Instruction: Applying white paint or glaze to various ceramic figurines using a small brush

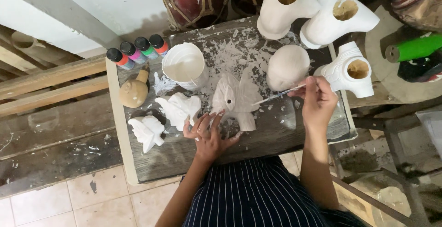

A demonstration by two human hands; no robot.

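On the worn board [276,137] before me, seen from my head camera, stands the white figure [235,99], near the middle among flakes of dried white. My left hand [208,135] rests just below it with fingers spread, the tips touching its base, which I judge steadies it against the push of the brush. My right hand [317,101] pinches a thin brush [277,96] between thumb and fingers; its tip reaches leftward to the figure's side. Held low and nearly flat, the brush meets the surface at a shallow angle.

A white cup [184,65] sits just behind and left of the figure, near enough for dipping. Four paint bottles [137,51] line the far left corner, capped, out of my way. Two smaller white figures [163,118] lie left of my left hand, a tan gourd shape [134,92] behind them. A pale rounded head [287,66] stands behind the brush, and three white hollow pieces [322,19] crowd the far right corner.

Open board lies only along the near edge, toward my striped apron [253,194]. My right wrist is close to the board's right edge, with little room for moving there
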